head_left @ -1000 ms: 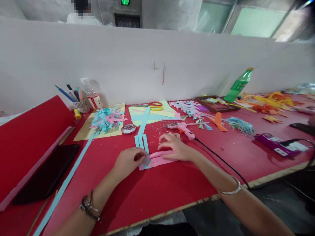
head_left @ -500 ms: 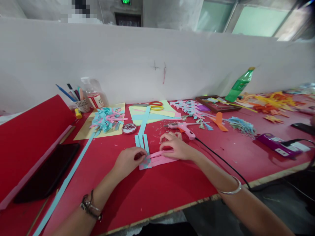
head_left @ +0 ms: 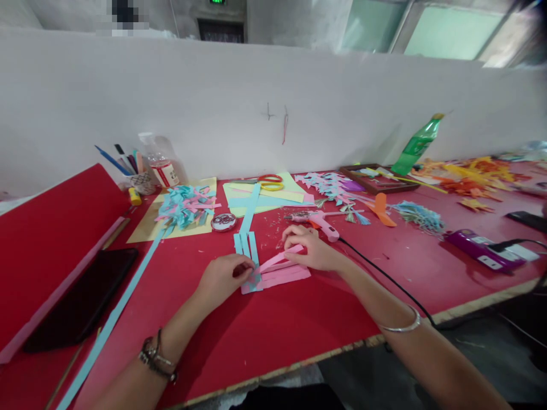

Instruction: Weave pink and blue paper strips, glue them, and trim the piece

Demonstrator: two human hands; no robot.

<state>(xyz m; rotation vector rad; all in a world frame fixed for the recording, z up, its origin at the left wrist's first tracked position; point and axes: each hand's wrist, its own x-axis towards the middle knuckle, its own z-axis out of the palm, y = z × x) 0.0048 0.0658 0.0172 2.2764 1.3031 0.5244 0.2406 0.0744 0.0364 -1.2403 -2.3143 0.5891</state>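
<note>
Pink paper strips (head_left: 285,276) and blue paper strips (head_left: 245,247) meet in a small woven patch (head_left: 252,282) on the red table. My left hand (head_left: 225,274) rests at the patch's upper left corner, its thumb and forefinger pinched on the patch. With my right hand (head_left: 311,249) I grip the end of one pink strip (head_left: 280,258), which slants up off the others. The other pink strips lie to the right of the patch, and the blue ones run away from me.
Beyond my right hand lies a pink glue gun (head_left: 322,224) with a black cord. Scissors (head_left: 269,182) lie on paper sheets (head_left: 239,196) at the back. A round tin (head_left: 223,222), a heap of paper curls (head_left: 182,208) and a dark phone (head_left: 85,299) are leftward. A green bottle (head_left: 419,148) stands back right.
My right hand has moved slightly up and right, lifting one pink strip away from the ones beneath. My left hand stays at the woven patch.
</note>
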